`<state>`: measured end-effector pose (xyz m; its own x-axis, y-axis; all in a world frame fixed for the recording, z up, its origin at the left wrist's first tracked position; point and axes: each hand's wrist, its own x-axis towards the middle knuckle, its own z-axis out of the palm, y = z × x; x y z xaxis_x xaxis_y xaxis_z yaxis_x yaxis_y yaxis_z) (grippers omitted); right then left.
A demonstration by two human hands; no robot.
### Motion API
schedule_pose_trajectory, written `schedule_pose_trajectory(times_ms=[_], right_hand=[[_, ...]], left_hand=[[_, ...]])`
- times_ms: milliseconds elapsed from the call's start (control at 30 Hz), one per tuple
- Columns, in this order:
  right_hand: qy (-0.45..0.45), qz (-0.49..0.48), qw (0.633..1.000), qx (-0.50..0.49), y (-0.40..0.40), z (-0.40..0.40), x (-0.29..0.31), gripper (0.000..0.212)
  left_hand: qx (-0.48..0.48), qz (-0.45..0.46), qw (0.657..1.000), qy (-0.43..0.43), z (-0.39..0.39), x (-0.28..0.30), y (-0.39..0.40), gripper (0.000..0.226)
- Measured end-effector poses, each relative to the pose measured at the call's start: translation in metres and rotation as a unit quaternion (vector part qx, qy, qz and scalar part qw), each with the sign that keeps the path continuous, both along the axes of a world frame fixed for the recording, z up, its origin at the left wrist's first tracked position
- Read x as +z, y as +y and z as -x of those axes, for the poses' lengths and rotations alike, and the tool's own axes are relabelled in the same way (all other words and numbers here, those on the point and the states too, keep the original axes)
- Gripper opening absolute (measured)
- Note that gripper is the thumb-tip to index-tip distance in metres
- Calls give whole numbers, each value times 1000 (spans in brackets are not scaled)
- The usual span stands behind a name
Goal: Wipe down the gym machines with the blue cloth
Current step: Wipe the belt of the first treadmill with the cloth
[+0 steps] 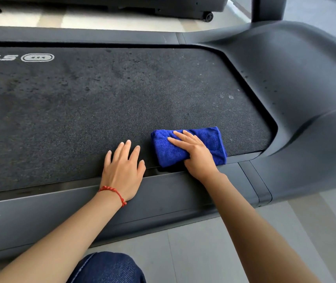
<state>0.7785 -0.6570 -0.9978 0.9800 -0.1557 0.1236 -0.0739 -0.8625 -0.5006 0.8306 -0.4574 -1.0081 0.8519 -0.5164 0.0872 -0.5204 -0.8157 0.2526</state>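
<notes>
Denim-clad knee (106, 268): lowest item in view, below the treadmill's near side rail; the person appears to kneel beside the machine.

Treadmill belt (93, 111): landmark. Dark, textured, mottled with dust marks and pale specks; white logo (37, 57) printed near its far left edge.

Near side rail (163, 193): smooth grey strip bordering the belt on the camera side.

Left hand (123, 173): released, fingers straight and spread, holding nothing. Palm sits across the seam between rail and belt, fingertips on the belt. Judged purpose: bracing the body's weight while the other arm works. Red bead bracelet (113, 192) on its wrist.

Blue cloth (187, 147): folded into 1 thick pad, lying on the belt's near edge, just right of the left hand, its lower end overhanging the rail seam. Folding likely gives a firm, even wiping face.

Right hand (193, 152): flat on top of the cloth, fingers extended, pressing it down rather than clutching it; thumb hidden, so any grip underneath cannot be confirmed.

Motor hood (297, 82): grey moulded cover right of the belt, spotted with droplets or dust, judged not yet wiped.

Second machine (163, 5): beyond the belt's far rail, only its base and 1 wheel visible.
</notes>
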Motion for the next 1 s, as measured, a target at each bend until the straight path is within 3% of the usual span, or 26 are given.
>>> schedule_pose_trajectory(times_ms=[1000], right_hand=[[-52,42,995,-68,-67,-183,-6,65]], left_hand=[[5,-12,999,-36,-3,-1,1,53]])
